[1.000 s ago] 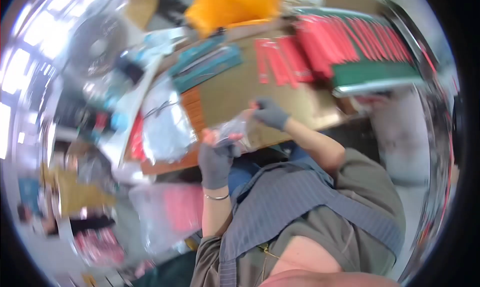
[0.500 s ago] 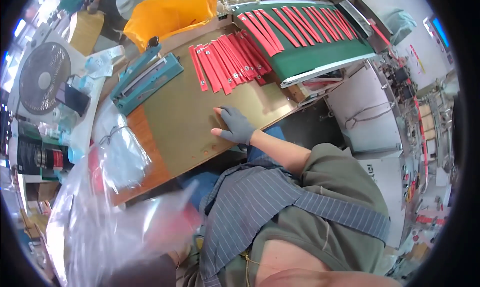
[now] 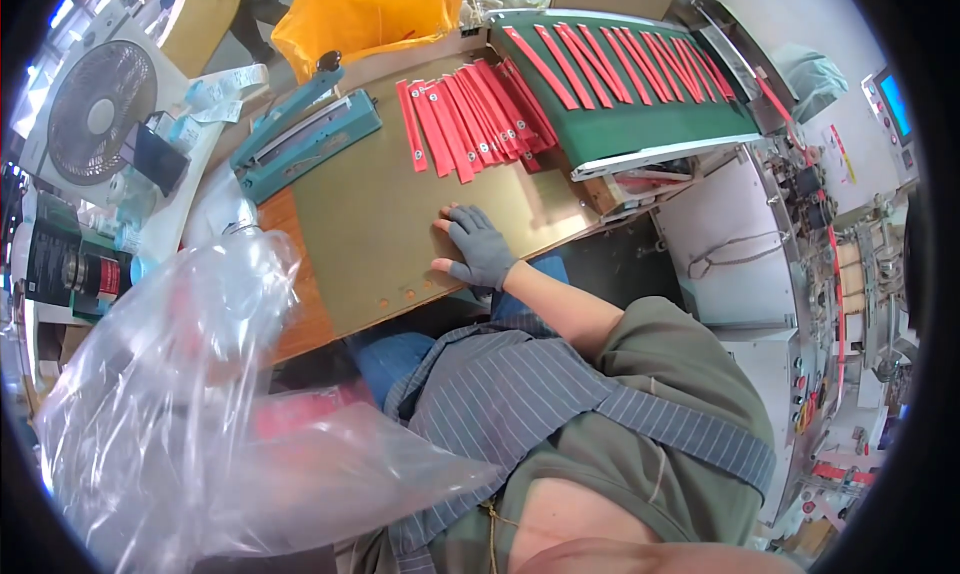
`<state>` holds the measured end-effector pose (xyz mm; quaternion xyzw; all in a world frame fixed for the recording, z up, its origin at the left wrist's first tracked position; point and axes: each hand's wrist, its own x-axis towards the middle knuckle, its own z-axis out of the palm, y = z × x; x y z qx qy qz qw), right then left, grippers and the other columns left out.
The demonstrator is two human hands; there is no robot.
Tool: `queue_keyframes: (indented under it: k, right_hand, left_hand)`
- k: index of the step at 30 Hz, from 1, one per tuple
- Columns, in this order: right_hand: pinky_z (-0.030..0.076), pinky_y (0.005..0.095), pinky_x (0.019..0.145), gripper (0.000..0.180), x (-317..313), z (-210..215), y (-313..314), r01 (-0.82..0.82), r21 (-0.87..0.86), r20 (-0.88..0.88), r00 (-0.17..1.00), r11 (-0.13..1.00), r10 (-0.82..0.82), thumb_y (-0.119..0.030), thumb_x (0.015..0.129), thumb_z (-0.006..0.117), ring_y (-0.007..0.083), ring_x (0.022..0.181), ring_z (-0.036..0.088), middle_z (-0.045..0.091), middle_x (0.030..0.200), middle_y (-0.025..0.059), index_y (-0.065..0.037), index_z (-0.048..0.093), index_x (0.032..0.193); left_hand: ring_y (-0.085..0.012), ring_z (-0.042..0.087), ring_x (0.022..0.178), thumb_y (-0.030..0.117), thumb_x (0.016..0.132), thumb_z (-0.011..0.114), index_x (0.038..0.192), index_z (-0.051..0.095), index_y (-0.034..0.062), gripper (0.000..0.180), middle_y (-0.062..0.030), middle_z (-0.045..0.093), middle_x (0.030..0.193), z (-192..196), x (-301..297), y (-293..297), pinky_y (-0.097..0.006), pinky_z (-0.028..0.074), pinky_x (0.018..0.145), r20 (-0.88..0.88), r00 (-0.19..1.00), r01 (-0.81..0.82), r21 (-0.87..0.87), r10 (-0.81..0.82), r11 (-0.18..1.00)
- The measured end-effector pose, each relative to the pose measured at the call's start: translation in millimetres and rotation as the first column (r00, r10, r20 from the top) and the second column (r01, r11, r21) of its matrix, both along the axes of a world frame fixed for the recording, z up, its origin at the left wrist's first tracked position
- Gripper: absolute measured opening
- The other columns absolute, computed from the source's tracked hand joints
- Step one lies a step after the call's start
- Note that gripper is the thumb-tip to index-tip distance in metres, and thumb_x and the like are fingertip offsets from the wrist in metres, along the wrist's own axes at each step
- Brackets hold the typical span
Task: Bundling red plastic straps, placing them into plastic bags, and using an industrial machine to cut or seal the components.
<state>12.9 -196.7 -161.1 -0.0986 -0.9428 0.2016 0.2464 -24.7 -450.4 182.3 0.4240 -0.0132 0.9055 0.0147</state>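
My right hand (image 3: 479, 247), in a grey glove with bare fingertips, lies open and flat near the table's front edge. Nothing is in it. Beyond it, a fanned pile of narrow red packets (image 3: 470, 114) rests on the tan tabletop (image 3: 370, 234). A large clear plastic bag (image 3: 220, 414) fills the lower left, bulging and partly overhanging the wooden table end. Something red (image 3: 305, 411) shows blurrily through its plastic. My left hand does not show; the bag covers that area.
More narrow red packets lie spaced on a green conveyor belt (image 3: 650, 124) at the far right. A teal bench sealer (image 3: 310, 144) stands at the table's left, below a yellow-orange bag (image 3: 365, 24). Left of it are a fan (image 3: 103, 114) and a black flask (image 3: 100, 274).
The clear bag has swung up and rightward, spreading across my lap and hiding the dark sleeve and wrist seen before. The view has shifted slightly; my right hand stays on the table.
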Motion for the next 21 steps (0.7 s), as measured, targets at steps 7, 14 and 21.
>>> queue_keyframes:
  k: [7, 14, 21]
  right_hand:
    - [0.030, 0.0461, 0.103, 0.059, -0.8, 1.4, -1.0, -0.018, 0.032, 0.010, 1.000, 0.999, 0.018, -0.048, 0.079, 0.059, 0.0381, 0.120, 0.040, 0.046, 0.125, 0.0201, -0.003, 0.052, 0.115]
    - [0.030, 0.0459, 0.103, 0.057, 0.1, 1.8, -1.2, -0.009, 0.025, 0.005, 1.000, 1.000, 0.009, -0.047, 0.078, 0.060, 0.0381, 0.120, 0.040, 0.046, 0.125, 0.0204, -0.003, 0.053, 0.114]
    - [0.029, 0.0458, 0.104, 0.056, 0.5, 0.2, -3.3, -0.015, 0.026, 0.020, 1.000, 1.000, 0.014, -0.047, 0.078, 0.060, 0.0386, 0.121, 0.039, 0.046, 0.126, 0.0203, -0.003, 0.053, 0.114]
  left_hand:
    - [-0.0227, 0.022, 0.137, 0.016, 0.086, 0.054, 0.140, 0.034, 0.0134, 0.058, -0.0042, 0.032, 0.145, -2.0, 2.2, -5.2, -0.042, 0.017, 0.111, -0.016, 0.943, 0.332, 0.140, -0.333, 0.933]
    - [-0.0221, 0.023, 0.136, 0.018, 0.087, 0.055, 0.140, 0.034, 0.0138, 0.057, -0.0073, 0.033, 0.144, -7.6, -2.7, -8.8, -0.042, 0.018, 0.111, -0.063, 0.776, 0.620, 0.263, -0.628, 0.739]
    - [-0.0216, 0.024, 0.136, 0.019, 0.088, 0.056, 0.140, 0.034, 0.0142, 0.057, -0.0104, 0.035, 0.143, -11.3, -6.0, -13.2, -0.042, 0.019, 0.111, -0.142, 0.520, 0.820, 0.358, -0.842, 0.446]
